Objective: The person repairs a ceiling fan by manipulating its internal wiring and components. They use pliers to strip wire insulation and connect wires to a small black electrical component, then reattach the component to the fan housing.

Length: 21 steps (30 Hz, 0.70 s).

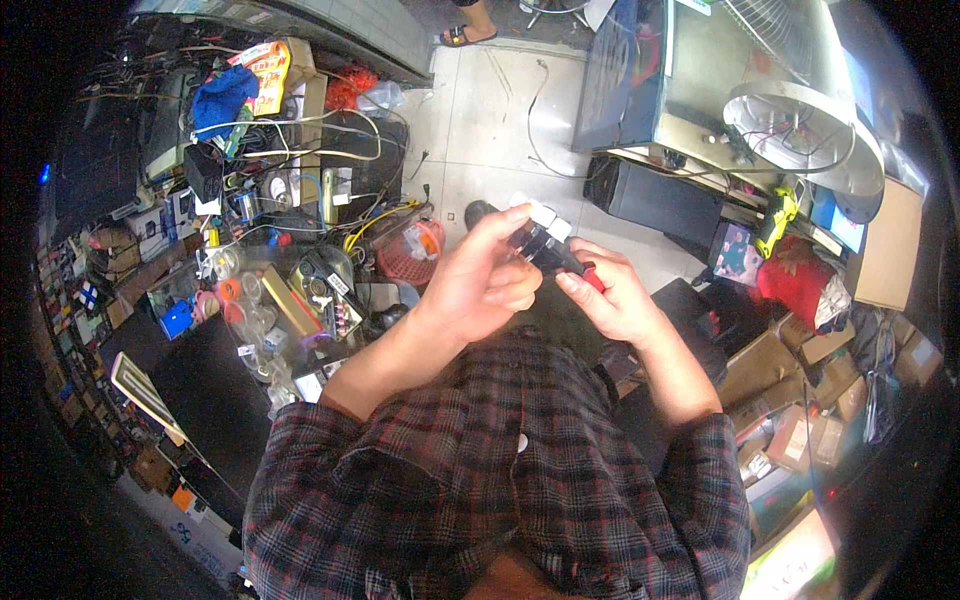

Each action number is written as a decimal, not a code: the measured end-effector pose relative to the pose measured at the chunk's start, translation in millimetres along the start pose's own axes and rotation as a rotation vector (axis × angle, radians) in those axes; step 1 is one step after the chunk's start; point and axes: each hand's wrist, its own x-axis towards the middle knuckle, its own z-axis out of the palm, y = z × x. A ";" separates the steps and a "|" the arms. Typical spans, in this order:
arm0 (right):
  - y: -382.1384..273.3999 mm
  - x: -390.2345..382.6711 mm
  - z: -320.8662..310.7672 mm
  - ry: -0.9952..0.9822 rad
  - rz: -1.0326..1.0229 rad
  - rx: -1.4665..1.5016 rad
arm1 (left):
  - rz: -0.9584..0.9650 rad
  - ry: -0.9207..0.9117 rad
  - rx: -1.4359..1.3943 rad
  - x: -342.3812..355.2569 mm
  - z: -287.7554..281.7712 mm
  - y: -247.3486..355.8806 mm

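Observation:
My hands are raised in front of my chest, close together. My left hand (485,280) is closed, its thumb and fingers around a small black-and-white device (548,228) with white blocky parts on its upper side. My right hand (618,300) is closed on a red-and-black handled tool (594,279), whose dark end meets the device. The kind of tool cannot be made out, as fingers and the device hide much of it.
A pink plastic basket (412,252) stands left of my hands. Further left, a cluttered bench holds cables, a blue cloth (226,98) and a clear bin (265,330). On the right are a white fan (810,140), a yellow-green tool (776,222) and cardboard boxes (765,365). Another person's sandalled foot (470,35) shows ahead.

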 end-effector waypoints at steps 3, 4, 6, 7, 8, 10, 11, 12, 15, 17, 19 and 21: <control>1.8 -0.3 -5.6 -0.043 -0.015 -0.057 | 0.002 0.008 0.030 -1.2 -3.9 -0.7; 1.6 0.3 -7.6 -0.053 -0.014 -0.071 | -0.004 0.003 0.027 -1.5 -4.8 -0.9; 1.9 0.0 -11.1 -0.074 -0.017 -0.085 | -0.019 -0.008 0.023 -1.3 -6.3 -0.7; 2.5 -0.1 -12.7 -0.087 -0.022 -0.085 | -0.028 -0.011 0.019 -1.5 -7.3 0.0; 2.4 -0.3 -13.4 -0.099 -0.027 -0.085 | -0.038 -0.014 0.014 -2.0 -8.5 1.1; -2.0 0.9 -15.2 -0.115 0.000 -0.129 | -0.028 0.001 0.000 -1.9 -8.9 1.2; -3.5 1.7 -16.0 -0.122 0.013 -0.152 | -0.008 0.018 -0.010 -1.0 -8.1 0.5; -3.5 2.3 -11.6 -0.075 0.020 -0.074 | 0.012 0.036 -0.020 -0.3 -7.8 0.4; 0.5 -1.4 7.2 0.028 0.048 0.134 | 0.092 -0.183 -0.065 9.0 -18.4 3.6; 0.6 -9.0 15.1 0.069 0.140 0.180 | 0.084 -0.200 -0.103 9.7 -19.6 6.6; 4.4 -13.3 19.3 0.088 0.161 0.188 | 0.073 -0.203 -0.134 9.8 -19.5 8.3; 0.1 -14.3 20.8 0.100 0.173 0.202 | 0.059 -0.192 -0.159 9.4 -18.6 8.5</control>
